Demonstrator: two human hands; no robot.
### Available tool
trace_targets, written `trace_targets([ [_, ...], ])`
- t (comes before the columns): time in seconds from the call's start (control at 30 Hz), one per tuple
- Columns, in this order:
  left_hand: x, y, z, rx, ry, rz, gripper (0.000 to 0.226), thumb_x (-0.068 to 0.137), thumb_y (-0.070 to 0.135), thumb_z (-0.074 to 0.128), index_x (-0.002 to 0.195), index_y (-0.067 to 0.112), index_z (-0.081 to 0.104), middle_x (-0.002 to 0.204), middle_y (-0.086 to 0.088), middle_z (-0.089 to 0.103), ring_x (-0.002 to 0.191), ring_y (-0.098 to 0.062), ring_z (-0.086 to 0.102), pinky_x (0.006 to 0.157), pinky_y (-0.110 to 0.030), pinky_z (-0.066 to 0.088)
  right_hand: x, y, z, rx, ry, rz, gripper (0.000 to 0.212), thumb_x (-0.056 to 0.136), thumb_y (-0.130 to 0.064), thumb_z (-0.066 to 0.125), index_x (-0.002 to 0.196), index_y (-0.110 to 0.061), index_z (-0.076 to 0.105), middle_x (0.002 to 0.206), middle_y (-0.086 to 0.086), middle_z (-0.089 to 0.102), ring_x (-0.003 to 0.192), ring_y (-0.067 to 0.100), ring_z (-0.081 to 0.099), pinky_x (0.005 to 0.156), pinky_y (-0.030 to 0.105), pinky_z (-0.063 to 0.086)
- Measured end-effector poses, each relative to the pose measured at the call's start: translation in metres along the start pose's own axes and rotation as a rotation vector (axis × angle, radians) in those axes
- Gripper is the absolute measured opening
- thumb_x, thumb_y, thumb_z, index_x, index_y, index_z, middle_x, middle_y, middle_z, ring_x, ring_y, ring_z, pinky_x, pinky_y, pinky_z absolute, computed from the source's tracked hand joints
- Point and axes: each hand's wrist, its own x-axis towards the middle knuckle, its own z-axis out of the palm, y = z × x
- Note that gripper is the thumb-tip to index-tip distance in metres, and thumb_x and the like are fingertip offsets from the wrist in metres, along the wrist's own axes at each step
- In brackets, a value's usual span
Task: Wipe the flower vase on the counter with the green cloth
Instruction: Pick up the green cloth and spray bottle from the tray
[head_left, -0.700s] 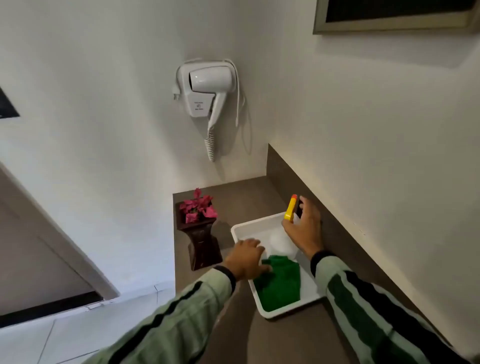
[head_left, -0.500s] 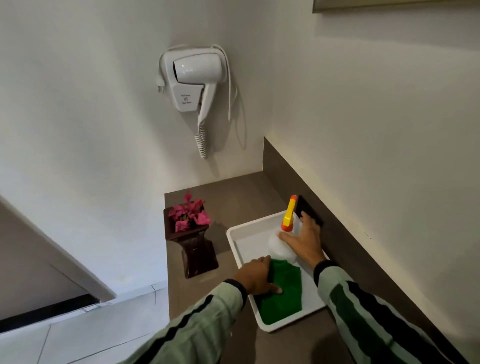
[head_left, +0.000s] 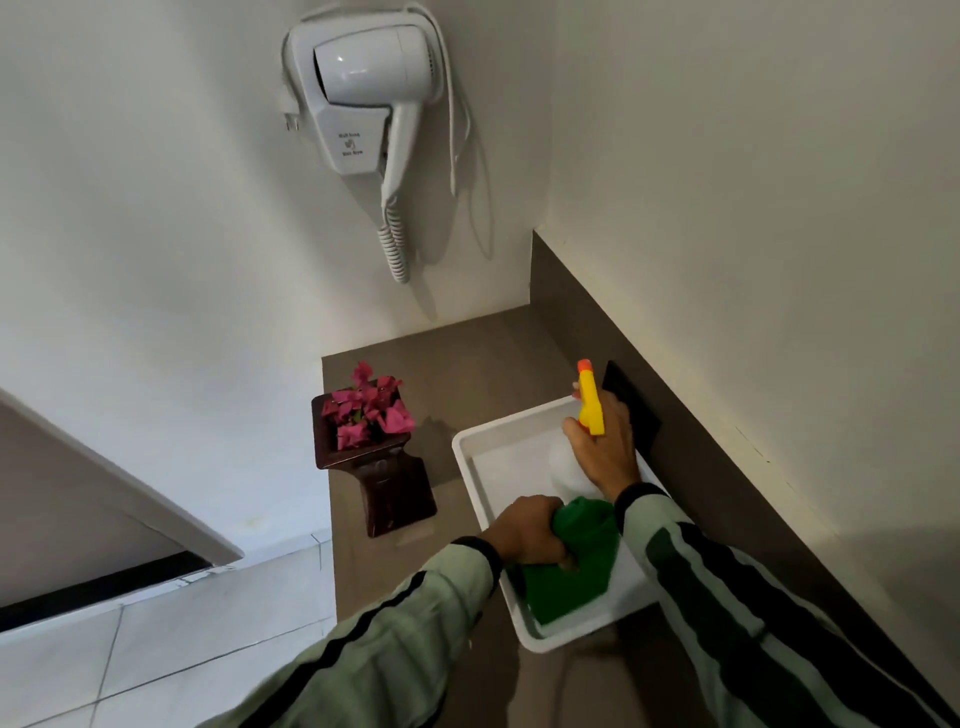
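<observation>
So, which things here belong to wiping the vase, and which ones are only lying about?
Belong to the job:
- green cloth, gripped by the left hand
- flower vase on the counter
- probably the spray bottle, held by the right hand

Only lying about:
- white tray
- hair dryer on the wall
- black object behind the tray

Brown table (head_left: 457, 364): a dark vase (head_left: 384, 478) is set at its left edge; a white tray (head_left: 470, 470) is placed alongside its right.
</observation>
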Motion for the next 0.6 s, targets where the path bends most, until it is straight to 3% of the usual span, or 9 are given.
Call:
trace_targets([
  [0.1,-0.02,0.001,-0.018,-0.124,0.068,0.016,0.055,0.07,0.017,0.082,0.118,0.012,0.056,0.124,-0.013,0.065,0.112,-0.03,0.061,0.091,-0.036,0.053,-0.007,-0.022,-0.012,0.042,0.035,-0.084,0.026,0.078,0.003,0.061,0.104,0.002,0.062,0.092,0.019,0.063,0.086,0.034,0.058,0.074,0.042,0.05],
  [0.2,-0.053,0.0,-0.04,-0.309,0.199,0.017,0.061,0.071,0.015,0.083,0.124,0.014,0.052,0.123,-0.01,0.065,0.111,-0.027,0.063,0.094,-0.038,0.054,-0.011,-0.052,-0.022,0.042,-0.01,-0.131,0.025,0.073,0.001,0.056,0.095,-0.006,0.064,0.078,0.013,0.061,0.071,0.033,0.054,0.065,0.041,0.046],
  [0.37,-0.119,-0.025,-0.077,-0.532,0.344,0.036,0.044,0.073,0.013,0.082,0.114,0.012,0.066,0.114,-0.01,0.073,0.1,-0.026,0.071,0.092,-0.043,0.057,-0.026,-0.075,-0.03,-0.016,-0.158,-0.19,0.029,0.072,0.009,0.055,0.095,-0.004,0.065,0.086,0.028,0.066,0.076,0.044,0.058,0.07,0.05,0.051],
  [0.5,-0.173,-0.066,-0.099,-0.657,0.444,-0.006,0.034,0.075,0.01,0.076,0.108,0.012,0.069,0.106,-0.006,0.077,0.096,-0.024,0.073,0.088,-0.04,0.059,-0.045,-0.085,-0.02,-0.114,-0.295,-0.26,0.018,0.073,0.007,0.053,0.078,-0.007,0.062,0.064,0.01,0.058,0.065,0.036,0.053,0.06,0.042,0.044],
  [0.6,-0.214,-0.104,-0.11,-0.701,0.6,-0.092,0.028,0.072,0.008,0.079,0.098,0.015,0.072,0.101,-0.008,0.078,0.088,-0.023,0.075,0.086,-0.043,0.06,-0.059,-0.102,-0.005,-0.224,-0.454,-0.303,0.019,0.072,0.003,0.049,0.085,0.001,0.063,0.076,0.021,0.067,0.073,0.041,0.059,0.064,0.046,0.051],
])
